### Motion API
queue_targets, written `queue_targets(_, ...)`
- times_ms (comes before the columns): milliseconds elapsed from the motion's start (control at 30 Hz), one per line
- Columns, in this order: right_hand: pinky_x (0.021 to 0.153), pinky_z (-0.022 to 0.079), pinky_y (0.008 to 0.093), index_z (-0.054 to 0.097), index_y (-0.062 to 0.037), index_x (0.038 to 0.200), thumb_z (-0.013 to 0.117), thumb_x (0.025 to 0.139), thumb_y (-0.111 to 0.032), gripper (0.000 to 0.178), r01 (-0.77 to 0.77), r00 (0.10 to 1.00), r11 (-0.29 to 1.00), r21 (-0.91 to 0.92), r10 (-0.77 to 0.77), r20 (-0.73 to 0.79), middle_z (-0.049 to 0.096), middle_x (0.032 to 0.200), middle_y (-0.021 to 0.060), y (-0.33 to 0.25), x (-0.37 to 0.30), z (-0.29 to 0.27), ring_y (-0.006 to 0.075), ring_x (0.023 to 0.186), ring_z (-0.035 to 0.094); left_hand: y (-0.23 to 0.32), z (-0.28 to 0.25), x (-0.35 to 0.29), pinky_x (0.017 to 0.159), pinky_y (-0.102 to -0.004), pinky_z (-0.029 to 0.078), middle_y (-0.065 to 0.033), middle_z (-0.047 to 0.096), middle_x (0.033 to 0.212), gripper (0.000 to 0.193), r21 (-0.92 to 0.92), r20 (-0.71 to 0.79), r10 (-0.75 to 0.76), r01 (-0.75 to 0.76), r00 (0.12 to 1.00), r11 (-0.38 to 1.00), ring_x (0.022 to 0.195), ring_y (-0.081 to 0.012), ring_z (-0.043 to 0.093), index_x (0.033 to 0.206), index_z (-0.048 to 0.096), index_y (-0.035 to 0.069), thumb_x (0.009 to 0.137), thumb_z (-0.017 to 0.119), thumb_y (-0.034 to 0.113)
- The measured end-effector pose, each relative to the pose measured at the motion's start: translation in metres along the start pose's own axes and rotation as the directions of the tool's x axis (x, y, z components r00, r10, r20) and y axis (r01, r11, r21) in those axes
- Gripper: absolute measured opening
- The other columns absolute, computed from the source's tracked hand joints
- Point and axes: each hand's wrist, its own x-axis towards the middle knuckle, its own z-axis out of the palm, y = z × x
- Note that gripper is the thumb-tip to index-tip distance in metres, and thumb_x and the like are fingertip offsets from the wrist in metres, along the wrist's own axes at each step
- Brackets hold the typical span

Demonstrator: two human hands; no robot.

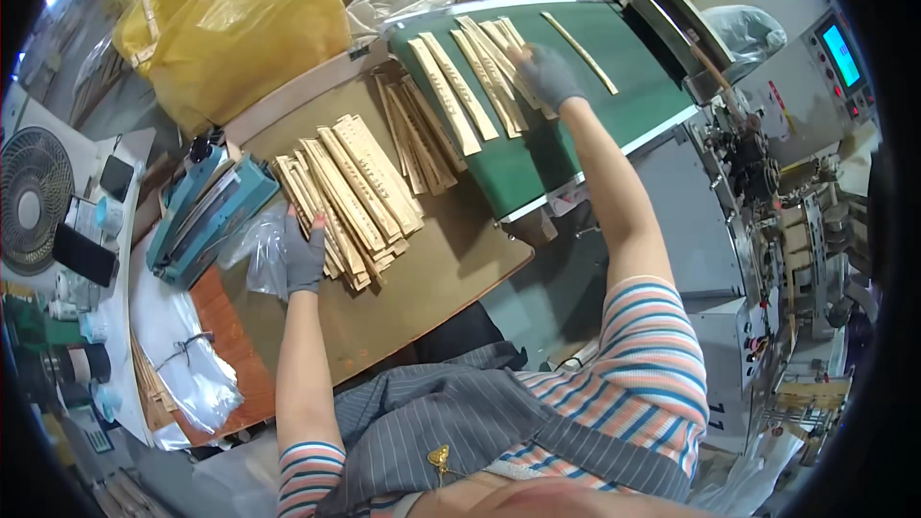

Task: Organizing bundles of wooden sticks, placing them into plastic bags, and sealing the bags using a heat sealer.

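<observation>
On the brown table lies a pile of long, narrow, cream-coloured packets (360, 182) with printed marks. My left hand (305, 254), in a grey fingerless glove, rests against the left side of this pile with its fingers stretched and apart. Over a green conveyor belt (595, 125) reaches my right hand (552, 77), gloved the same way, with its fingertips at a group of similar packets (487, 62). Blur hides how its fingers are set. More packets (449, 86) lie on the belt left of that hand, and a single thin one (580, 53) lies to its right.
Darker strips (417, 134) lie between the pile and the belt. A teal metal device (206, 216) and clear plastic bags (264, 249) stand left of the pile. Further left is a fan (29, 201). Machinery (758, 173) with a screen flanks the right; a yellow sack (230, 29) sits behind.
</observation>
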Motion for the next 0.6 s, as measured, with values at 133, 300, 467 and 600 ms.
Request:
queue_targets(133, 0.098, 0.035, 0.0415, 0.046, 0.0008, 0.126, 0.041, 0.081, -0.066, 0.08, -0.386, 0.904, 0.923, 0.01, 0.38, -0.193, 0.049, 0.124, 0.0253, 0.054, 0.037, -0.015, 0.0386, 0.116, 0.045, 0.001, 0.003, 0.0, 0.096, -0.0329, 0.036, -0.0196, 0.051, 0.122, 0.053, 0.024, -0.019, -0.029, 0.03, 0.999, 0.999, 0.112, -0.0285, 0.049, 0.129, 0.039, -0.003, 0.09, 0.054, 0.03)
queue_targets(300, 0.099, 0.035, 0.039, 0.042, -0.0013, 0.129, 0.039, 0.086, -0.059, 0.072, -0.013, 0.986, 0.994, 0.112, -0.006, 0.169, 0.043, 0.133, 0.0222, 0.009, 0.021, 0.006, 0.0363, 0.121, 0.042, 0.027, -0.002, 0.002, 0.098, -0.0333, 0.035, -0.0212, 0.05, 0.124, 0.058, -0.027, 0.07, -0.144, 0.146, 0.987, 0.989, 0.115, -0.0291, 0.048, 0.129, 0.039, -0.005, 0.089, 0.056, 0.033)
queue_targets(467, 0.099, 0.035, 0.0401, 0.045, -0.0012, 0.119, 0.05, 0.083, -0.05, 0.061, 0.358, 0.933, 0.929, -0.089, -0.354, 0.06, 0.044, 0.128, 0.0243, -0.14, -0.05, 0.042, 0.035, 0.12, 0.042, 0.027, -0.006, -0.001, 0.1, -0.0344, 0.033, -0.0236, 0.047, 0.126, 0.066, -0.046, 0.024, -0.118, 0.119, 0.993, 0.992, 0.118, -0.0308, 0.045, 0.129, 0.037, -0.008, 0.086, 0.058, 0.039)
queue_targets(600, 0.096, 0.038, 0.0405, 0.047, 0.007, 0.119, 0.051, 0.079, -0.06, 0.079, 0.031, 0.98, 0.992, 0.125, -0.055, 0.189, 0.05, 0.122, 0.0258, -0.188, -0.046, 0.092, 0.0368, 0.116, 0.048, 0.054, 0.005, 0.008, 0.103, -0.0353, 0.028, -0.0255, 0.045, 0.129, 0.076, 0.054, -0.05, -0.292, 0.295, 0.955, 0.954, 0.122, -0.0332, 0.041, 0.127, 0.04, -0.009, 0.087, 0.044, 0.055)
